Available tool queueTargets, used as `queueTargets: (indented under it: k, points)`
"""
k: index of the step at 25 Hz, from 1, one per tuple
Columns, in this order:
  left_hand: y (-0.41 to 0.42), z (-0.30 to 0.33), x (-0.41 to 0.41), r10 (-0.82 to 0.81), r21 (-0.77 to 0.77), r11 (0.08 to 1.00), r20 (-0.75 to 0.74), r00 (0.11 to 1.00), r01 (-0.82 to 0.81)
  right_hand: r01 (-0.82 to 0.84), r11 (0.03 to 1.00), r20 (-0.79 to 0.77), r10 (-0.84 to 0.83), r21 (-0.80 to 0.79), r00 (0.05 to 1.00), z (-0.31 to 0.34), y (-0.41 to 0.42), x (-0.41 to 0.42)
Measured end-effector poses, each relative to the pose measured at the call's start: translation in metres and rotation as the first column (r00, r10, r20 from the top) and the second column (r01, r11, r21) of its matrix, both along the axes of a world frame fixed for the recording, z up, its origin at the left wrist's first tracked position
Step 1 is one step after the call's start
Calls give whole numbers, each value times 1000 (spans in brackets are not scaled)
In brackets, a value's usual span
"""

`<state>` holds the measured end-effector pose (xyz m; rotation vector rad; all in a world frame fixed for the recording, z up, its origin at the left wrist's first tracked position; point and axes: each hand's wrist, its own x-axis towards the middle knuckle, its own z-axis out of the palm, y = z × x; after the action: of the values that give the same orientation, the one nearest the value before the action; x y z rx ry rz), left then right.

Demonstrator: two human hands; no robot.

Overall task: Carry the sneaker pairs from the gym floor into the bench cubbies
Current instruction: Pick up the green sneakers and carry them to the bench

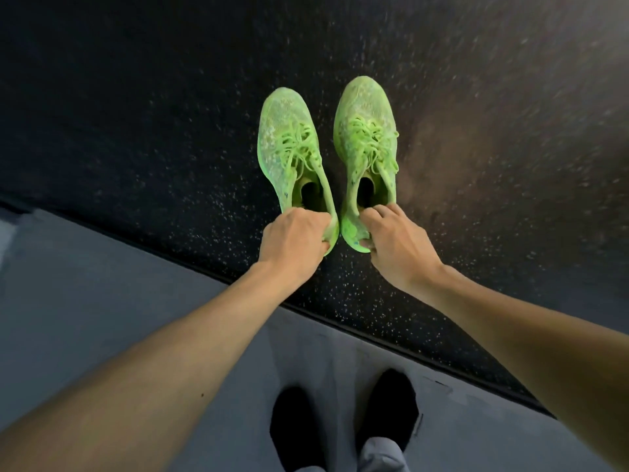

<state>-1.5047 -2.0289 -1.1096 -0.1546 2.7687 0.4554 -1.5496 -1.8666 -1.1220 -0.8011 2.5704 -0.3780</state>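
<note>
Two neon green knit sneakers with green laces point away from me, side by side over the black speckled gym floor (pixel 136 114). My left hand (pixel 294 241) grips the heel of the left sneaker (pixel 287 137). My right hand (pixel 396 243) pinches the heel of the right sneaker (pixel 366 127), fingers curled into its collar. I cannot tell whether the soles touch the floor. No bench or cubby is in view.
A grey floor strip (pixel 102 284) runs diagonally below the black mat, meeting it at a dark edge. My two feet in black socks (pixel 343 427) stand on the grey strip at the bottom centre.
</note>
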Motion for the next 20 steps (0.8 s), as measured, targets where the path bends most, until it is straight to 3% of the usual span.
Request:
queueTargets:
  k: [10, 20]
  points:
    - [-31, 307, -72, -52, -48, 998, -263, 963, 41, -64, 989, -285, 25, -130, 958, 308, -20, -74]
    - [-37, 663, -89, -167, -177, 980, -507, 846, 87, -151, 959, -614, -28, -239, 789, 666, -11, -96]
